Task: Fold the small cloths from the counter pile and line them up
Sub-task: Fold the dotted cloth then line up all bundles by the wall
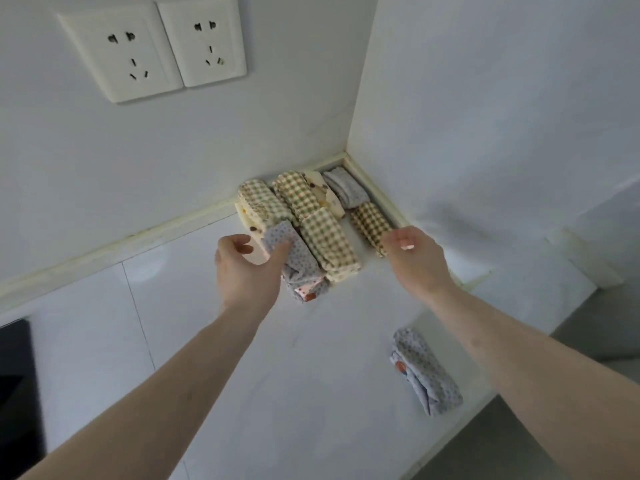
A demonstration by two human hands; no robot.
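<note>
Left hand [247, 268] pinches the grey dotted cloth [299, 261] at its upper end, mid-frame; right hand [414, 258], loosely curled, touches the checked roll [370, 221], grip unclear. Soft, light, floppy stuff, probably best taken at the folded edges. Another grey cloth [426, 370] lies lower right on the bench [277, 375].

Soft daylight, faint shadows, perhaps slight blur

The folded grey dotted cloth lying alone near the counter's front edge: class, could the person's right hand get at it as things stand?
Probably yes. The folded grey dotted cloth lies alone on bare white counter, and the right hand holds nothing visible.
</note>
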